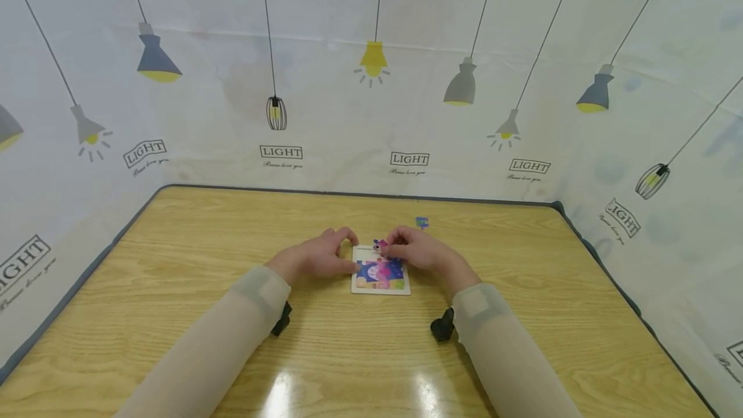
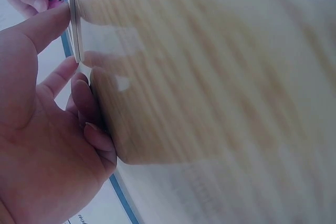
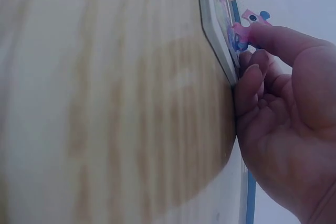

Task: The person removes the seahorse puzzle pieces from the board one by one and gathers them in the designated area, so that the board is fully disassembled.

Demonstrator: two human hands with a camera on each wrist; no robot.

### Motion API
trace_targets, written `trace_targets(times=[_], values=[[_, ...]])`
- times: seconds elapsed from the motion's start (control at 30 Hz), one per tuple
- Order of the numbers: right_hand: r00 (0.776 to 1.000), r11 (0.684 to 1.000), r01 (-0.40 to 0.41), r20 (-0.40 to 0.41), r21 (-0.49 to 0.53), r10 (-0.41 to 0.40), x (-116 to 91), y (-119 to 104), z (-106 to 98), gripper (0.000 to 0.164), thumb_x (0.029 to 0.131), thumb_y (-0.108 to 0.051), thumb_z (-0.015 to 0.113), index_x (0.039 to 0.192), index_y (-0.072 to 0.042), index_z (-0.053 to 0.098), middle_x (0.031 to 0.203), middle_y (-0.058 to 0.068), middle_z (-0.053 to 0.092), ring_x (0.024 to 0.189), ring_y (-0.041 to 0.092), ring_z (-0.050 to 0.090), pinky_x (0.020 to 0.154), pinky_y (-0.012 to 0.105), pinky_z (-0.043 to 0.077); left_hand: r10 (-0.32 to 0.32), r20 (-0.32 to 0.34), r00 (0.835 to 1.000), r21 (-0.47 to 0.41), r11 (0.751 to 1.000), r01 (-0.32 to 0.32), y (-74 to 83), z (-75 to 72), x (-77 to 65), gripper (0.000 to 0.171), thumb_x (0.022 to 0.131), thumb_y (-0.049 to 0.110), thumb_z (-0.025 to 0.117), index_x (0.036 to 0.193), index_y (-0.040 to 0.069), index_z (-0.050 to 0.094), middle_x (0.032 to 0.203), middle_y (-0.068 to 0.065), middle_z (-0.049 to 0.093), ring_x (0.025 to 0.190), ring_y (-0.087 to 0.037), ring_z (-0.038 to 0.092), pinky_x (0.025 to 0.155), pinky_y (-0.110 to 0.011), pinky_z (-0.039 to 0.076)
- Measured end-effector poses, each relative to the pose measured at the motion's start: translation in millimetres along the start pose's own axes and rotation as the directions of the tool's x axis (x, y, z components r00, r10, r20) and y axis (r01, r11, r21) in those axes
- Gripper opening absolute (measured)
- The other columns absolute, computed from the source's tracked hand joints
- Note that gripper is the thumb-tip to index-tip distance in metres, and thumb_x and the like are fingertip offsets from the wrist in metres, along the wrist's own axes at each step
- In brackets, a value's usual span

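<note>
A small jigsaw puzzle board [image 1: 380,291] with a white border lies on the table, its lower part filled with a colourful picture. Beside its left edge is my left hand [image 1: 318,255]; the thumb touches that edge and the index fingertip is at the upper left corner. My right hand [image 1: 419,250] pinches a pink and blue jigsaw piece [image 3: 244,30] between thumb and fingers. In the head view this piece overlaps the board's pale upper part, and a printed eye shows on it in the right wrist view. The right hand's other fingers are curled by the board's edge.
Another jigsaw piece [image 1: 422,222], blue and purple, lies beyond the right hand. The wooden table [image 1: 232,224] has a dark edge, with lamp-printed wall sheets [image 1: 325,69] behind and at both sides. Black wrist devices [image 1: 443,326] hang under the sleeves.
</note>
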State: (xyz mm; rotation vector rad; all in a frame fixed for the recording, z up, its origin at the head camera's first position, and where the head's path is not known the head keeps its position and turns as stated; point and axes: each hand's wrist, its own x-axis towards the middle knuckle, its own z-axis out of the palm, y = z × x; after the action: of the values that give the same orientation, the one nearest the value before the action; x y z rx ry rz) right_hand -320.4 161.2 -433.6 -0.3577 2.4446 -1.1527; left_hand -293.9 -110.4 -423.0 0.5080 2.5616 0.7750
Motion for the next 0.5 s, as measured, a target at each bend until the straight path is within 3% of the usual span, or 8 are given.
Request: trace_targets(times=[0.33,0.5], values=[[0.999,0.999,0.032,0.007,0.037,-0.033,1.2,4.6,-0.6,0.024,0.108,-0.036,0.07,0.117,-0.014,0.065,0.105,0.002,0.061,0.095,0.021,0.057,0.083,0.032,0.045,-0.008,0.0,1.0,-0.009,1.0,0.008,-0.4,0.1,-1.0,0.052,0.104,0.049,0.069,0.148,0.028,0.05,0.128,-0.012,0.054,0.117,-0.03,0.056,0.112,-0.056,0.046],[0.999,0.993,0.029,-0.021,0.113,-0.027,6.6,11.0,-0.1,0.021,0.109,-0.033,0.07,0.117,-0.014,0.065,0.104,0.002,0.061,0.093,0.02,0.057,0.08,0.03,0.047,-0.005,0.005,1.0,-0.014,1.0,0.005,-2.0,0.5,-0.6,0.051,0.104,0.049,0.07,0.147,0.029,0.05,0.128,-0.012,0.054,0.118,-0.03,0.055,0.113,-0.056,0.046]])
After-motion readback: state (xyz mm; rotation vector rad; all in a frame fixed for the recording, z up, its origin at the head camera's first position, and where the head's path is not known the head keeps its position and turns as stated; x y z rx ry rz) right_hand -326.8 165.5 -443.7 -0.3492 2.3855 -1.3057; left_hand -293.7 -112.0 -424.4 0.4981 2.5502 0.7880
